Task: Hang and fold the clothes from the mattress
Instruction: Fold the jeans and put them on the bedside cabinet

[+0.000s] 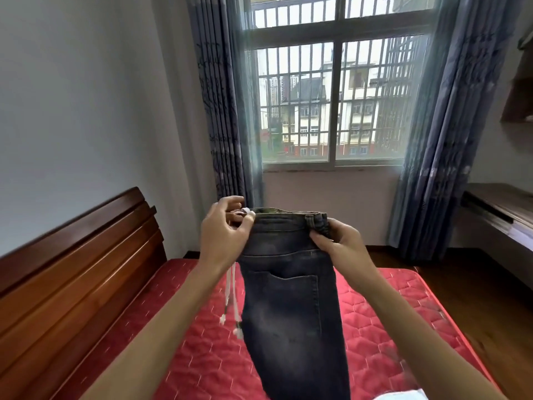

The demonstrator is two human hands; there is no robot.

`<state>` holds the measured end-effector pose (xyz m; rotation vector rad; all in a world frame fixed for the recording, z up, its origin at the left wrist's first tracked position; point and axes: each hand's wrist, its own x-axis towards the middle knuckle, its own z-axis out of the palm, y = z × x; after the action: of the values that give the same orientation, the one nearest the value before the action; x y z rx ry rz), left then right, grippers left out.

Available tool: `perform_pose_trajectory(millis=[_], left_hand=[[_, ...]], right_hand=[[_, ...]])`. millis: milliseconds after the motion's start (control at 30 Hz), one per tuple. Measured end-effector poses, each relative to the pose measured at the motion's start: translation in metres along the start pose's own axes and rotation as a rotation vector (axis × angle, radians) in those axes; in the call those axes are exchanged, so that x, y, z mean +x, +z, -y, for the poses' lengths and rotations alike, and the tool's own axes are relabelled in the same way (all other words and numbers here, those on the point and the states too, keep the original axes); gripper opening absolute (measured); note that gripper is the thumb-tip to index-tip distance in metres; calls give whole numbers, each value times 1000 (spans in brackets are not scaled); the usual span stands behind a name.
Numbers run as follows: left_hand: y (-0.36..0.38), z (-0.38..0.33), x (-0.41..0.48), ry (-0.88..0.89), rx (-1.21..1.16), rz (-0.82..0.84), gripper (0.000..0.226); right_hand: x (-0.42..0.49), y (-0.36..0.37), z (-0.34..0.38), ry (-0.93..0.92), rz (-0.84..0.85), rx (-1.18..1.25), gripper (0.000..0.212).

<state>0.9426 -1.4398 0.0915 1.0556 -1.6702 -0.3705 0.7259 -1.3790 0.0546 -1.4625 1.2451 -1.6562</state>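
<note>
Jeans (pixel 291 298) between left hand (pixel 223 232), right hand (pixel 340 243)

Daylight enters a bedroom through a barred window (pixel 334 99) framed by blue-grey curtains (pixel 222 111), apartment blocks visible beyond. A dark wooden headboard (pixel 72 269) stands against the white left wall (pixel 86 96); a wooden desk (pixel 501 209) sits at right above dark wood flooring (pixel 476 307).

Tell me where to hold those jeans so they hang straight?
By the waistband, one hand at each end, coming in from the sides, as the left hand and right hand do. It is the thick top edge, held level, so the jeans hang straight down.
</note>
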Motion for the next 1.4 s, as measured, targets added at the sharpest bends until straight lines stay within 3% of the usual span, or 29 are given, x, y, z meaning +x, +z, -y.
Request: perform_pose_trajectory(millis=[67,133,167,267,333,400,500,567,767,900,1033,1133,1300,1400], left_hand=[[1,26,-3,-39,39,158,90],[0,50,-4,-210,-176,402,124],[-3,62,-4,-295,-384,509,123],[-7,84,-9,-511,-740,679,76],[-4,96,-14,-544,-734,630,67],[3,109,-13,-557,-667,510,62],[16,128,-7,-526,-530,377,36],[22,140,6,-468,-379,314,28],[0,139,93,-102,68,112,37],[-40,115,163,72,230,-16,33],[-85,92,206,108,309,-103,29],[-109,78,208,155,280,-93,37],[-124,88,177,105,212,-10,42],[-120,104,134,60,150,97,33]], right_hand=[[-1,0,-1,22,57,105,28],[1,0,-3,64,112,230,29],[1,1,-6,94,146,286,30],[7,3,-18,169,247,351,36],[12,3,-27,184,259,241,27],[22,1,-37,147,276,-30,20],[45,3,-61,72,314,-567,27],[65,14,-77,78,275,-733,30],[153,76,-71,51,114,-631,29],[213,106,-27,-90,72,-517,39],[238,129,20,-241,47,-452,39],[239,139,38,-246,51,-403,43],[215,138,34,-224,85,-479,31],[178,132,9,-186,144,-552,26]])
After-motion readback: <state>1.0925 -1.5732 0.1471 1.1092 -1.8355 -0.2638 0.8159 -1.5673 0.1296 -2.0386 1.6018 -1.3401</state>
